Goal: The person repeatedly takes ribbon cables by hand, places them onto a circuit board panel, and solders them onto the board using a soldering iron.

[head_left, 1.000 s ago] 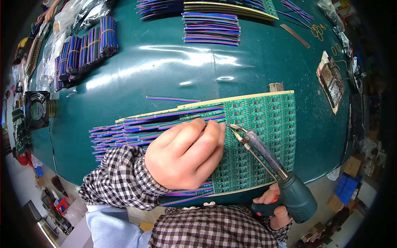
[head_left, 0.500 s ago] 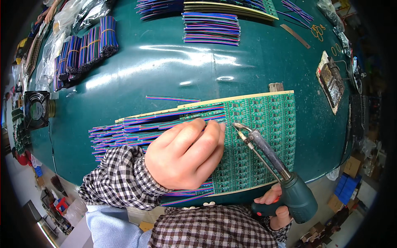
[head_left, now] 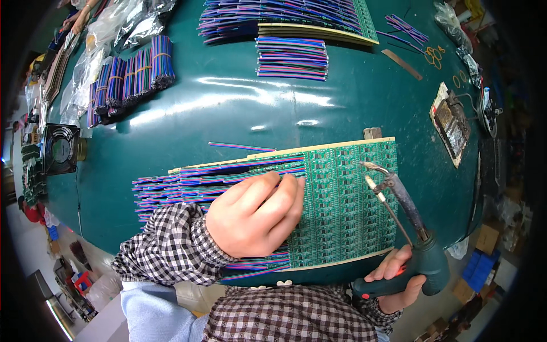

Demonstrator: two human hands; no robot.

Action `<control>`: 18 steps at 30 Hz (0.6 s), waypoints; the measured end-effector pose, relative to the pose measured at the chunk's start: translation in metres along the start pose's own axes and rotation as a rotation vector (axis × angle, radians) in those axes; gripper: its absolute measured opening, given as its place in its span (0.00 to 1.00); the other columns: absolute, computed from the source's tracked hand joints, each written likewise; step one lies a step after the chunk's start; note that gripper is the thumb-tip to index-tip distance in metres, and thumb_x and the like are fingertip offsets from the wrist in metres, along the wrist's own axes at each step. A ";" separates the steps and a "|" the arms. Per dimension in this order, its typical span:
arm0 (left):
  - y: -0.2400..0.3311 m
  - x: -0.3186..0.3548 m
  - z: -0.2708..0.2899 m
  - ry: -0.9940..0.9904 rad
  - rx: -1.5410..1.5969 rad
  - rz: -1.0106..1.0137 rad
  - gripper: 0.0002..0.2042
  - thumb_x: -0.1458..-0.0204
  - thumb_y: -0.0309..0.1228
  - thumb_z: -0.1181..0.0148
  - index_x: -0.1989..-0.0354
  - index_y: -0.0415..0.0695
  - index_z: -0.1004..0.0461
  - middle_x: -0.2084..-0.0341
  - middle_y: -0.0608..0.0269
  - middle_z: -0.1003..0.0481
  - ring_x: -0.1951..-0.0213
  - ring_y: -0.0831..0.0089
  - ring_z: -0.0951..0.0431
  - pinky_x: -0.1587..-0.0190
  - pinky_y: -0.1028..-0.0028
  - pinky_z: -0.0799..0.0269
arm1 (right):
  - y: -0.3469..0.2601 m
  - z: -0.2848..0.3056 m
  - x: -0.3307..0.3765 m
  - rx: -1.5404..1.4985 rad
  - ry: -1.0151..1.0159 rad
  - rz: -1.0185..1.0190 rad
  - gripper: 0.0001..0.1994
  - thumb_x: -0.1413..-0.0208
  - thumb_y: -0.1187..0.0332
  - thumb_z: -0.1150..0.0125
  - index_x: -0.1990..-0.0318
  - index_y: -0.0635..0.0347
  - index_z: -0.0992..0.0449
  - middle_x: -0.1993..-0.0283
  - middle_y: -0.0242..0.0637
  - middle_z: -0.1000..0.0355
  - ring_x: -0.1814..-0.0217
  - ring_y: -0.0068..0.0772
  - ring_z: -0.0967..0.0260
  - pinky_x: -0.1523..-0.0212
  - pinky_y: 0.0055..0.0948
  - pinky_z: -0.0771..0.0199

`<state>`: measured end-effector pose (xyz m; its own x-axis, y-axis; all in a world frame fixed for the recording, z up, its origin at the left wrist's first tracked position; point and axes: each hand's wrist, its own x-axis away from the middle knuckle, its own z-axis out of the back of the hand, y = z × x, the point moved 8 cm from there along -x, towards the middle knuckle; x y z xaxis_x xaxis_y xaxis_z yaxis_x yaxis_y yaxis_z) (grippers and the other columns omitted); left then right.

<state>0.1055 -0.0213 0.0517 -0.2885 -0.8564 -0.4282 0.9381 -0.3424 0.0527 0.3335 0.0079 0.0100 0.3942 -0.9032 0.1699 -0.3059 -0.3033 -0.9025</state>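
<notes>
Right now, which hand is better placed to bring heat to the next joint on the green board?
Probably the right hand: it grips the soldering gun, tip just above the green circuit board. The left hand rests on the coloured wires, holding no tool.

glossy dark-green bench throwing back white glare, smooth as lacquer. matt green circuit-board panel, pale wood-like strip along its edge. plastic-coated ribbon wires, slick and striped. soldering gun: bare metal tip, dull green plastic body. checked cloth sleeve, soft weave.
</notes>
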 end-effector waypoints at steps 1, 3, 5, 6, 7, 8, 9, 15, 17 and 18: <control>0.001 -0.001 0.005 0.001 -0.012 -0.003 0.17 0.65 0.25 0.43 0.62 0.35 0.23 0.65 0.58 0.26 0.64 0.68 0.25 0.63 0.75 0.25 | -0.004 0.001 -0.002 -0.042 0.004 0.026 0.28 0.39 0.47 0.54 0.53 0.71 0.41 0.72 0.39 0.36 0.72 0.30 0.31 0.72 0.32 0.18; -0.003 -0.005 0.010 -0.077 0.051 0.080 0.18 0.65 0.25 0.43 0.60 0.36 0.23 0.63 0.58 0.26 0.60 0.65 0.25 0.58 0.68 0.25 | -0.010 0.006 -0.005 -0.029 0.020 0.073 0.28 0.38 0.46 0.56 0.53 0.71 0.41 0.73 0.38 0.37 0.73 0.29 0.33 0.74 0.31 0.18; -0.008 -0.012 0.034 -0.121 0.129 0.156 0.18 0.65 0.26 0.42 0.60 0.40 0.22 0.60 0.56 0.25 0.57 0.61 0.25 0.53 0.57 0.28 | -0.011 0.019 -0.006 -0.172 0.023 0.032 0.31 0.43 0.46 0.48 0.51 0.73 0.41 0.71 0.42 0.35 0.70 0.35 0.30 0.68 0.40 0.16; -0.013 -0.022 0.039 -0.099 0.214 0.155 0.18 0.66 0.24 0.42 0.61 0.40 0.22 0.60 0.56 0.25 0.57 0.61 0.25 0.53 0.59 0.28 | -0.010 0.026 -0.004 -0.139 0.031 0.035 0.31 0.42 0.45 0.51 0.51 0.71 0.41 0.71 0.41 0.35 0.71 0.35 0.30 0.71 0.39 0.17; -0.021 -0.035 0.039 -0.076 0.300 0.152 0.18 0.67 0.22 0.41 0.61 0.40 0.22 0.61 0.57 0.25 0.57 0.60 0.25 0.53 0.60 0.28 | -0.010 0.031 -0.005 -0.132 0.033 0.050 0.31 0.42 0.45 0.51 0.51 0.71 0.41 0.71 0.41 0.35 0.71 0.35 0.30 0.71 0.39 0.17; -0.034 -0.049 0.034 -0.117 0.380 0.222 0.18 0.67 0.17 0.42 0.62 0.41 0.23 0.63 0.56 0.26 0.60 0.59 0.25 0.56 0.63 0.28 | -0.006 0.034 -0.008 -0.180 0.062 0.017 0.30 0.42 0.45 0.52 0.51 0.70 0.41 0.71 0.40 0.36 0.71 0.34 0.31 0.73 0.38 0.18; -0.049 -0.063 0.019 -0.103 0.421 0.198 0.16 0.63 0.16 0.43 0.62 0.40 0.24 0.64 0.54 0.27 0.63 0.56 0.26 0.59 0.65 0.28 | -0.003 0.037 -0.010 -0.219 0.098 -0.009 0.30 0.41 0.44 0.53 0.51 0.69 0.40 0.72 0.39 0.36 0.71 0.34 0.31 0.75 0.38 0.18; -0.128 -0.070 -0.069 -0.104 0.317 0.377 0.06 0.57 0.22 0.39 0.69 0.41 0.28 0.71 0.57 0.30 0.67 0.60 0.26 0.64 0.66 0.29 | -0.008 0.037 -0.011 -0.150 0.128 0.065 0.28 0.38 0.44 0.62 0.52 0.67 0.39 0.76 0.34 0.39 0.76 0.27 0.37 0.81 0.29 0.22; -0.117 -0.068 -0.069 -0.118 0.288 0.380 0.06 0.57 0.22 0.38 0.70 0.40 0.29 0.74 0.58 0.32 0.70 0.62 0.26 0.66 0.67 0.29 | -0.009 0.045 -0.011 -0.130 0.162 0.052 0.29 0.38 0.44 0.61 0.52 0.67 0.39 0.76 0.34 0.39 0.76 0.27 0.37 0.81 0.29 0.22; -0.115 -0.070 -0.065 -0.112 0.332 0.387 0.07 0.57 0.21 0.38 0.69 0.41 0.28 0.74 0.59 0.32 0.70 0.62 0.26 0.67 0.68 0.29 | -0.009 0.046 -0.014 -0.131 0.165 0.042 0.29 0.38 0.43 0.62 0.52 0.67 0.39 0.76 0.34 0.39 0.76 0.26 0.37 0.81 0.28 0.22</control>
<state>0.0301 0.1032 0.0165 0.0315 -0.9744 -0.2227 0.8743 -0.0811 0.4786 0.3705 0.0367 -0.0025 0.2347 -0.9501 0.2054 -0.4332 -0.2914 -0.8529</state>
